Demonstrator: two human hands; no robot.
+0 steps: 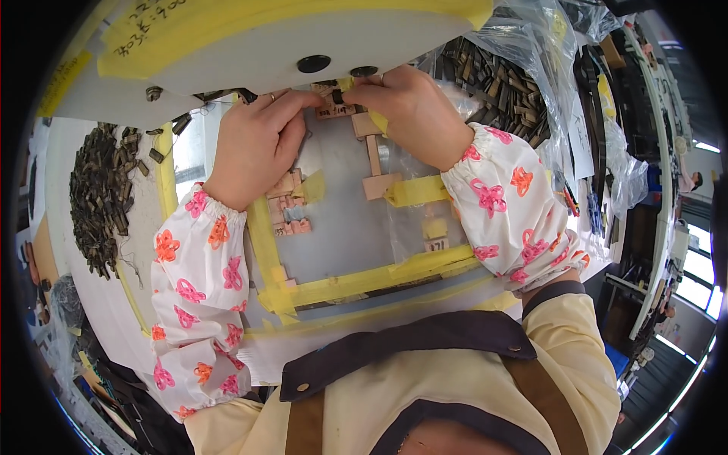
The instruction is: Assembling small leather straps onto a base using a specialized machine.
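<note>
Under the lower edge of a white machine head (250, 76), my two hands come close together at a small tan block (335, 111) with handwritten marks. A small dark strip (337, 96) lies against this block. My left hand (262, 144) is curled, its index finger reaching to the block's left side; whatever its other fingers hold is hidden. At the right, my right hand (413, 110) is closed, with a fingertip against the dark strip; its other fingertips are partly hidden by the machine head. More tan blocks (292, 208) are fixed along the grey plate (341, 220) below my hands.
A heap of short dark pieces (102, 193) lies at the left. Longer dark strips (497, 87) fill a clear plastic bag (538, 45) at the right. Yellow tape (379, 280) borders the plate. Pens (595, 208) and more plastic film lie farther right.
</note>
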